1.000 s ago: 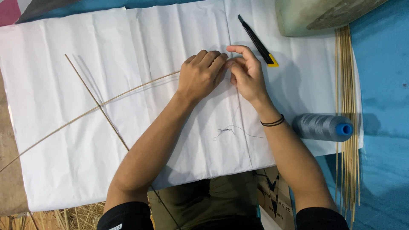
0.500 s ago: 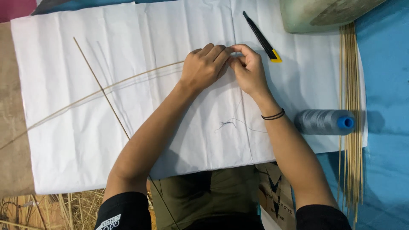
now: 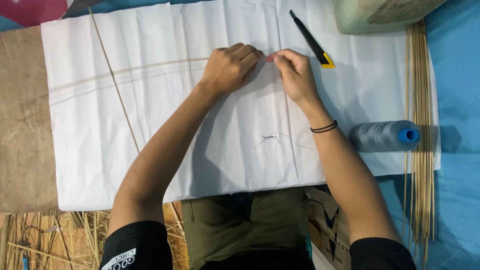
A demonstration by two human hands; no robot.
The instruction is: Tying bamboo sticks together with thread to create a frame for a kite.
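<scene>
Left hand (image 3: 231,67) closed on a thin curved bamboo strip (image 3: 125,72) lying across the white paper sheet (image 3: 165,125), right hand (image 3: 295,75) pinching fingertips beside it (contents too small to tell), black-and-yellow utility knife (image 3: 312,42) nearby.

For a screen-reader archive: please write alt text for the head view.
Two bare hands, left hand and right hand, pinch a thin bent stick over white paper. A utility knife and grey thread spool lie nearby.

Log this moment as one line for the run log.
left hand: fist on thin curved stick | right hand: pinching beside it | under: white paper sheet | nearby: utility knife, thread spool
</scene>
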